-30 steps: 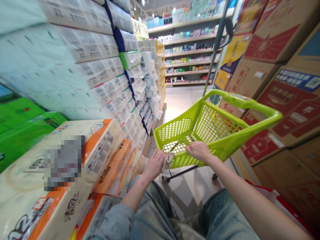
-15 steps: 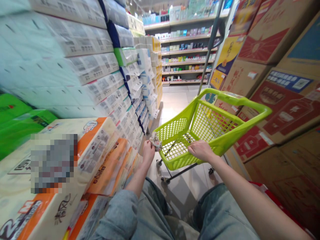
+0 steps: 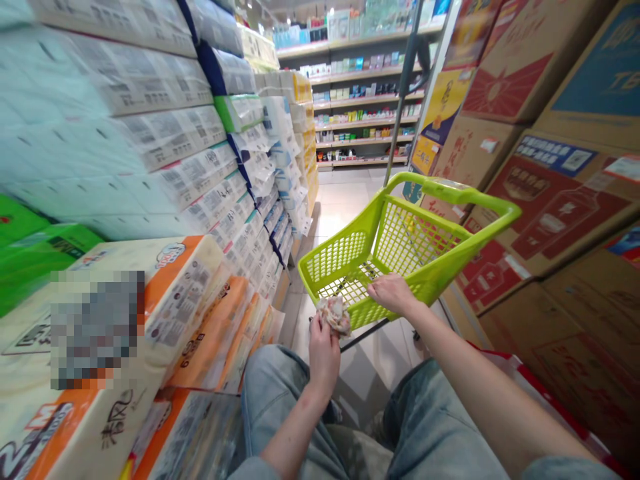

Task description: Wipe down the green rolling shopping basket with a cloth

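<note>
A lime-green plastic shopping basket on wheels (image 3: 440, 267) stands in the aisle in front of me. My right hand (image 3: 393, 293) is closed over its near rim. Just below and left of that rim, my left hand (image 3: 324, 347) is closed on a crumpled whitish cloth (image 3: 334, 313), held up in front of my knees. I am low down, with both knees in blue jeans visible at the bottom.
Stacked packs of tissue and paper rolls (image 3: 165, 153) line the left side, orange-and-cream packs (image 3: 165, 293) lowest. Brown and red cartons (image 3: 555, 187) are piled on the right. A tiled aisle floor (image 3: 345, 200) runs ahead to shelves of goods (image 3: 360, 93).
My left hand, holding the cloth, went from the basket's near rim out to the left corner, then came back down and nearer to me. The right hand stayed on the rim.
</note>
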Demonstrator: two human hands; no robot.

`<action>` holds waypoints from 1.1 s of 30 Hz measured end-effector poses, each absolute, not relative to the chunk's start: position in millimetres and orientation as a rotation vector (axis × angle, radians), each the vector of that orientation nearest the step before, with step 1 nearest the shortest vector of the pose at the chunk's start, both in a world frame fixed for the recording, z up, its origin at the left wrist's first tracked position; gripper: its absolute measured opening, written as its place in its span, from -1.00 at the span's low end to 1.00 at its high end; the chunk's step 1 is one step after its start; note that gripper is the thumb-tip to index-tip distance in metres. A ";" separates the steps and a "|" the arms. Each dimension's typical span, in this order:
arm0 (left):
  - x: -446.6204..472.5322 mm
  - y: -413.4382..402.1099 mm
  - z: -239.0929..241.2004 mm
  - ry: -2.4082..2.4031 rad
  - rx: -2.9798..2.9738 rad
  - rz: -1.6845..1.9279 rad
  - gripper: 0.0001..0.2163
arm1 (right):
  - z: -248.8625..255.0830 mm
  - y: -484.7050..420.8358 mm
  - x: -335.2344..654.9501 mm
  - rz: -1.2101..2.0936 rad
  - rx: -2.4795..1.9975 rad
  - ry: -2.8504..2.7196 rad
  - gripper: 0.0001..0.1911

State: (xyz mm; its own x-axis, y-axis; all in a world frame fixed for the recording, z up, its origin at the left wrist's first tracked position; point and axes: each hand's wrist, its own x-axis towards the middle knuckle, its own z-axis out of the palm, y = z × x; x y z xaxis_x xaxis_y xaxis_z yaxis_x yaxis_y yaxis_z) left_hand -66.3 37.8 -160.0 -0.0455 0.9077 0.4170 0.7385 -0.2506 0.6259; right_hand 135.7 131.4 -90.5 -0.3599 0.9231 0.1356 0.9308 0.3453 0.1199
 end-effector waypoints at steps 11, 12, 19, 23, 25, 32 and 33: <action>-54.9 51.6 -179.4 1.574 2.556 1.086 -0.57 | -92.2 131.5 110.0 -0.275 -1.736 -2.547 -0.40; -60.8 54.9 -178.0 1.572 2.553 1.074 -0.59 | -91.2 131.6 106.8 -0.257 -1.709 -2.552 -0.40; -100.7 83.6 -167.6 1.704 2.494 1.100 -0.70 | -69.0 136.4 113.2 -0.073 -1.540 -2.693 -0.40; -115.9 105.9 -164.4 1.822 2.397 1.143 -0.76 | -51.3 141.4 163.9 -0.230 -1.766 -2.654 -0.43; -119.1 113.8 -163.7 1.850 2.347 1.177 -0.78 | -45.7 143.1 186.9 -0.298 -1.779 -2.704 -0.45; -108.1 122.2 -162.3 1.928 2.113 1.374 -0.81 | -45.9 144.6 188.8 -0.362 -1.768 -2.762 -0.48; -106.2 123.5 -160.7 1.943 2.068 1.398 -0.80 | -46.5 144.3 185.1 -0.379 -1.780 -2.753 -0.47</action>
